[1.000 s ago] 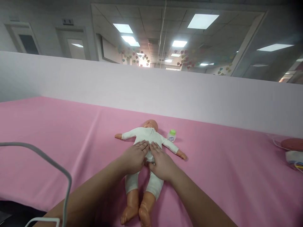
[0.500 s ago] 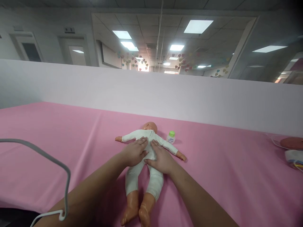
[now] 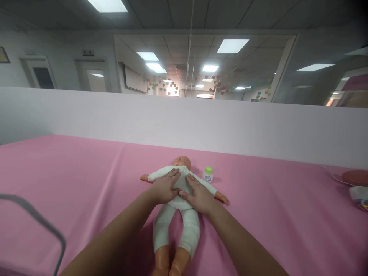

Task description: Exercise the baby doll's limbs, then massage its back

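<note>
Our left hand [image 3: 164, 188] and right hand [image 3: 199, 195] lie flat and open, fingers stretched, side by side on the chest of the doll [image 3: 176, 209]; they grip nothing, only press its white suit. The doll lies on its back in the middle of the pink sheet [image 3: 273, 214], head away from us, arms spread. A small bottle [image 3: 208, 174] with a green cap stands just beside its shoulder. We judge this a stroking of the trunk; the next pass calls for light, even palm pressure along the body.
</note>
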The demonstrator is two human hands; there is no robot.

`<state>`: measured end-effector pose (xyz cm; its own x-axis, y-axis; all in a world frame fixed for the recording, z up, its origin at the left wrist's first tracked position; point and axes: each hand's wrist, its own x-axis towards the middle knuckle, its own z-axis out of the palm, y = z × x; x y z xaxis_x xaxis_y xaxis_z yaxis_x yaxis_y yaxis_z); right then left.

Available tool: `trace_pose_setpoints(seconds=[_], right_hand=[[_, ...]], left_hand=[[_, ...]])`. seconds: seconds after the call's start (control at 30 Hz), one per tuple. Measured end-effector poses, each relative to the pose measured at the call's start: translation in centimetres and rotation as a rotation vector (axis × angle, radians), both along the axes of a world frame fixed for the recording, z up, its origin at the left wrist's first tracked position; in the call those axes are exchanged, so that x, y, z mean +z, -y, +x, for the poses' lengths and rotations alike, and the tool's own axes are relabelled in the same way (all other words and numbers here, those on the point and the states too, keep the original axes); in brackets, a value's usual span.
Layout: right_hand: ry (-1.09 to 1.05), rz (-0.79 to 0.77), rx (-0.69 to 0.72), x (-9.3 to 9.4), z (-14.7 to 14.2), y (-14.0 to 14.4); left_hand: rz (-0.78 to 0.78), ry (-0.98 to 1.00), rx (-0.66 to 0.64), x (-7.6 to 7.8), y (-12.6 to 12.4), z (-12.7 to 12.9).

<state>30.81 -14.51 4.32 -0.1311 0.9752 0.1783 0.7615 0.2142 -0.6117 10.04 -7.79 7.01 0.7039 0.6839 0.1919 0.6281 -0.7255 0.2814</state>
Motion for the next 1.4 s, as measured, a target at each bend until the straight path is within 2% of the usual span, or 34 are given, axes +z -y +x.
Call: trace_pose_setpoints(seconds=[0.1, 0.23, 0.3, 0.57, 0.73, 0.83, 1.03, 1.1, 1.27, 1.4], right_hand=[[0.026, -0.028, 0.003, 0.1, -0.2, -0.5], [0.032, -0.039, 0.039, -0.6, -0.3, -0.6], [0.027, -0.029, 0.045, -1.0, 0.0, -0.9], [0.001, 0.053, 0.015, -1.5, 1.1, -3.8], [0.015, 0.032, 0.029, -1.9, 0.4, -3.7], [-0.007, 0.033, 0.015, -1.6, 0.4, -3.6], [-0.054, 0.057, -0.021, -0.8, 0.5, -5.5], [-0.031, 0.042, -0.034, -1.0, 0.2, -6.1], [0.048, -0.013, -0.024, -1.8, -0.6, -6.6], [0.034, 0.003, -0.037, -1.3, -0.7, -6.1]], left_hand=[[-0.015, -0.051, -0.007, -0.6, -0.5, 0.6], [-0.002, -0.069, -0.034, -2.3, -0.6, 0.8], [0.009, -0.051, -0.041, -2.7, -0.7, 0.6], [0.072, 0.026, 0.008, -1.1, -2.4, 1.2], [0.060, 0.027, -0.051, -1.7, -2.2, 1.9], [0.081, 0.048, -0.059, -1.8, -2.2, 2.0], [0.127, 0.048, -0.043, -0.5, -4.1, 2.6], [0.115, 0.046, -0.025, -0.7, -4.6, 2.7], [0.120, 0.076, -0.003, -2.6, -4.9, 2.7], [0.094, 0.130, 0.008, -2.8, -4.7, 2.4]])
